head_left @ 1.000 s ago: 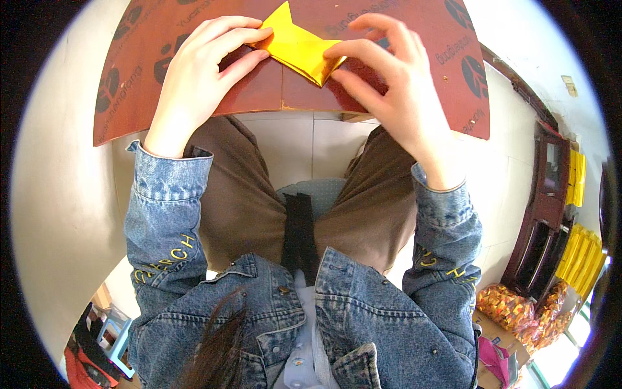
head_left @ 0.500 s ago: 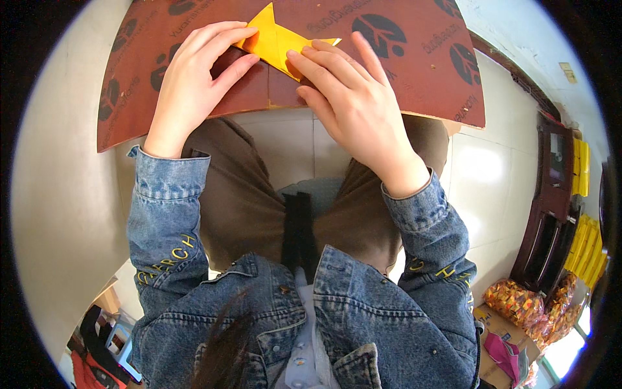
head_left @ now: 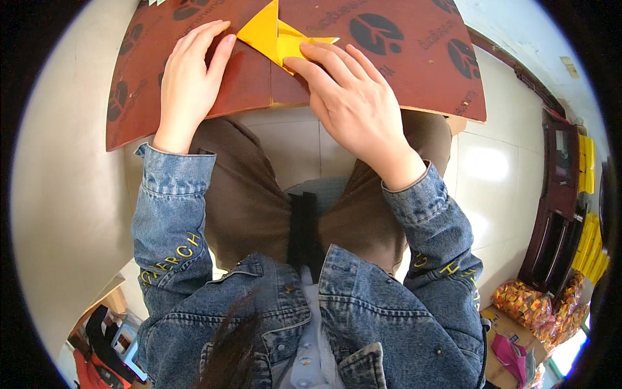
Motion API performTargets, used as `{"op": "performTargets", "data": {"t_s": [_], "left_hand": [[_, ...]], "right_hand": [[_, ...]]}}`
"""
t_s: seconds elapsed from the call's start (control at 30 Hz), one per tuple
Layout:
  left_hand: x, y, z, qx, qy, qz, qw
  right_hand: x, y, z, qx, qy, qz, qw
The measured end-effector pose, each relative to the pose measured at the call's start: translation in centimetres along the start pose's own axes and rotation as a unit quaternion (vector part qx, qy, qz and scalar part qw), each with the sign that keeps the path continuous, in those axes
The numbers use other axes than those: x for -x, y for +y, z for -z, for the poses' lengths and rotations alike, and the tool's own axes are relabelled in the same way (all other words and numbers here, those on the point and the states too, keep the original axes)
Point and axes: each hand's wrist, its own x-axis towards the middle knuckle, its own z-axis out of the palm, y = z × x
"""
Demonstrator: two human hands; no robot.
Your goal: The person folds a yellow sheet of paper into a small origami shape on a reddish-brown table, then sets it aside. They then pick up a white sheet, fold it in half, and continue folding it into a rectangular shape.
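Note:
A folded sheet of shiny yellow paper (head_left: 260, 35) lies on the reddish-brown board table, with one pointed flap rising to the frame's top edge and a small white-edged tip at its right. My right hand (head_left: 353, 97) holds the paper down with its fingertips on the right-hand part; its thumb is mostly hidden. To the left of the paper, my left hand (head_left: 191, 78) is open and holds nothing. Its thumb and forefinger are apart and point at the paper's left corner without touching it.
The table (head_left: 227, 97) has dark printed marks and a near edge above my lap. White pieces (head_left: 157, 2) show at its far left. On the right stand a dark cabinet (head_left: 547, 214), yellow bundles (head_left: 588, 243) and clear bags of colourful pieces (head_left: 521, 303).
My left hand has let go of the paper and drawn back to the left. The paper's left side is uncovered. My right hand stays on the paper, its fingers slightly shifted.

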Motion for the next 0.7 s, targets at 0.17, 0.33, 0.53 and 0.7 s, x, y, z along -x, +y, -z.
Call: {"op": "performTargets", "data": {"t_s": [0.17,0.33,0.53,0.7], "left_hand": [[-0.8,-0.2,-0.3,0.023,-0.004,0.057,0.998],[-1.4,2.0,-1.6,-0.035,-0.005,0.018,0.999],[-2.3,2.6,-1.4,0.059,-0.022,0.060,0.996],[-1.9,2.9,-1.8,0.218,-0.045,0.166,0.961]], "right_hand": [[0.3,0.2,0.1,0.000,0.004,0.007,1.000],[-0.1,-0.1,0.7,-0.018,-0.015,-0.014,1.000],[-0.5,-1.2,0.7,-0.017,-0.021,-0.041,0.999],[-0.4,-1.6,-0.7,0.032,0.011,-0.067,0.997]]}}
